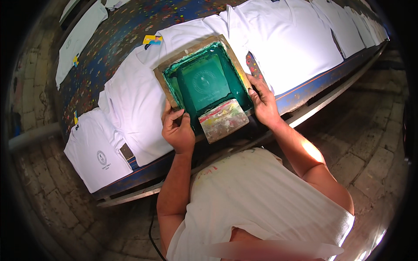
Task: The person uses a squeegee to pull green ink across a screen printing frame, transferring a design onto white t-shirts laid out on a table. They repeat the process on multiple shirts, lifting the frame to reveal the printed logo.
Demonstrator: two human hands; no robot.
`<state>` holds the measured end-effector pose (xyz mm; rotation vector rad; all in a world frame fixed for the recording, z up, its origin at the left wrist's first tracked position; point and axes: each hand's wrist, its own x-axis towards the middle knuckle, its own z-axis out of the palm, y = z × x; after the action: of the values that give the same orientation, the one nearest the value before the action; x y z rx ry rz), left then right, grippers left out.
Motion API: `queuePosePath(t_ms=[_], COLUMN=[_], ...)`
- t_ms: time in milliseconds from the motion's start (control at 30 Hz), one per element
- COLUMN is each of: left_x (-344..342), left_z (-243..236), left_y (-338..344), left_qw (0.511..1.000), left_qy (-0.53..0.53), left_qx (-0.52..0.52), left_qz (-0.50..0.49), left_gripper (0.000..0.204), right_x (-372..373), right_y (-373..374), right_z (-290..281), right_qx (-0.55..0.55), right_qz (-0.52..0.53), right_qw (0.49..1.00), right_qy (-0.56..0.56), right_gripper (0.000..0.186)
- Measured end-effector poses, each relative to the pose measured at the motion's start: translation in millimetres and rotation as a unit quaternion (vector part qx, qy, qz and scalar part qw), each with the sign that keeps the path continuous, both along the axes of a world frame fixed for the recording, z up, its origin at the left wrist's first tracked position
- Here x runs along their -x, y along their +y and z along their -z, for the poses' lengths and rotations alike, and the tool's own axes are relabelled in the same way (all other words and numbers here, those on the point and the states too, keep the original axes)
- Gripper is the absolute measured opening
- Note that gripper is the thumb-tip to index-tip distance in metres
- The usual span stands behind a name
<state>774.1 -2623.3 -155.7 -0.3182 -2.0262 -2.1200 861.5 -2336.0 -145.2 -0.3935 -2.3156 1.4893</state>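
My left hand [176, 130] grips the left side of a wooden screen-printing frame [164, 82], and my right hand [263, 102] grips its right side. The frame holds green mesh [204, 80] with a faint round design and ink round the inner edges. A paint-stained squeegee [223, 122] lies across its near end. The frame is tilted over white T-shirts laid along a bench; whether it touches them I cannot tell. To the left, a folded shirt [87, 161] shows a small dark round print.
The long paint-speckled bench [117, 41] carries several white shirts [291, 48], some with yellow tags [151, 40]. More shirts [78, 39] lie along the far side. A metal rail [305, 119] runs along the near edge, above a brick floor [365, 143]. A black cable [152, 232] hangs at lower left.
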Motion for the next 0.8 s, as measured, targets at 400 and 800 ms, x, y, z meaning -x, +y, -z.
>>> queuePosePath(t_ms=[400,800], left_x=[7,13], left_z=[6,-6], left_y=[0,8], left_qw=[1.000,0.996], left_qy=[-0.017,-0.039], left_qx=[-0.005,0.075], left_qz=[0.000,-0.013], left_gripper=[0.029,0.059], right_x=[7,-37], right_y=[2,-38], right_z=[-9,-94], right_qx=[0.086,-0.380], right_qz=[-0.009,-0.262], right_qw=[0.996,0.885], right_qy=[-0.023,0.063], right_gripper=[0.046,0.050])
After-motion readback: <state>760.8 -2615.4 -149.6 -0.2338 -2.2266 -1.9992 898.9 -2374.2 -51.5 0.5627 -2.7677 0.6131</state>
